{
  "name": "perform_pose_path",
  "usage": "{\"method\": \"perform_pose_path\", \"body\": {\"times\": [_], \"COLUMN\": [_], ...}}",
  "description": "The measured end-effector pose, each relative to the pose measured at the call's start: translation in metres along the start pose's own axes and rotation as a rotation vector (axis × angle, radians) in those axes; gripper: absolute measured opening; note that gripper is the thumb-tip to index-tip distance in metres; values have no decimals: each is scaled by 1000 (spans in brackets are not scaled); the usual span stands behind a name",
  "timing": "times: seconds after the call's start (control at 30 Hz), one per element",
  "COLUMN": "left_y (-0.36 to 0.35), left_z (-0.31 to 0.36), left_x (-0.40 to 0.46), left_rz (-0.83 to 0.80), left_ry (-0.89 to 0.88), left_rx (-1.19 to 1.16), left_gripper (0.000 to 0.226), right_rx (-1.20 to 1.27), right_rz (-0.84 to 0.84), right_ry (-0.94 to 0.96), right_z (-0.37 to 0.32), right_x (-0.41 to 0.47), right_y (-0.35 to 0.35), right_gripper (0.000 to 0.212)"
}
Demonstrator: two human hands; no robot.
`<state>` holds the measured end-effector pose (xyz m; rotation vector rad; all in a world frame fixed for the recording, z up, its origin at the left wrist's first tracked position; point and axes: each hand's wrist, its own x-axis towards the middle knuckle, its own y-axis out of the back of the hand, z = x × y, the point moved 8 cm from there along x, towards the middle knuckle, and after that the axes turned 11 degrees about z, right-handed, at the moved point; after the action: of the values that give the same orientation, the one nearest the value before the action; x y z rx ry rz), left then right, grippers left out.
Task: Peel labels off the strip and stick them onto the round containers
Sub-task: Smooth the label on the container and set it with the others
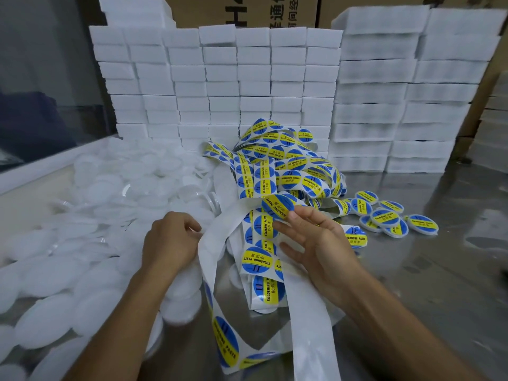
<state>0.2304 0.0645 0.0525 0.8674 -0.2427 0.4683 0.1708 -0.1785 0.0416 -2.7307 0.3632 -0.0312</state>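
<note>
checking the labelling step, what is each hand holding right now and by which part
The right hand pinches a peeled label by its near edge. The left hand grips the bare backing strip at its side edge.

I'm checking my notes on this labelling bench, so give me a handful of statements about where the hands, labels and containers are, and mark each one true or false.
1. The right hand pinches a peeled label at its fingertips. True.
2. The labelled containers lie to the left of the hands. False: they lie on the right; the pile of unlabelled containers is on the left.
3. The left hand grips the white backing strip. True.
4. The labels are red and green. False: they are blue with a yellow band.
5. White boxes are stacked behind the tangled label strip. True.
</note>
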Motion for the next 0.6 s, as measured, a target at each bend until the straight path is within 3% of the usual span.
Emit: {"method": "perform_pose_path", "body": {"times": [0.17, 0.27, 0.33, 0.4, 0.6], "left_y": [34, 50, 54, 54, 48], "left_z": [13, 25, 36, 46, 54], "left_x": [1, -5, -12, -18, -25], "left_rz": [398, 529, 551, 534, 460], "left_ry": [-102, -166, -220, -281, -302], "left_rx": [-179, -325, -437, -533, -591], "left_gripper": [15, 22, 26, 36, 52], "right_rx": [21, 37, 51, 44, 6], "right_rz": [-6, 1, 8, 0, 9], "right_ry": [5, -7, -7, -2, -15], "right_z": [-2, -2, -2, -3, -1], "right_x": [-1, 0, 1, 1, 0], "right_y": [0, 1, 1, 1, 1], "right_gripper": [7, 10, 18, 13, 11]}}
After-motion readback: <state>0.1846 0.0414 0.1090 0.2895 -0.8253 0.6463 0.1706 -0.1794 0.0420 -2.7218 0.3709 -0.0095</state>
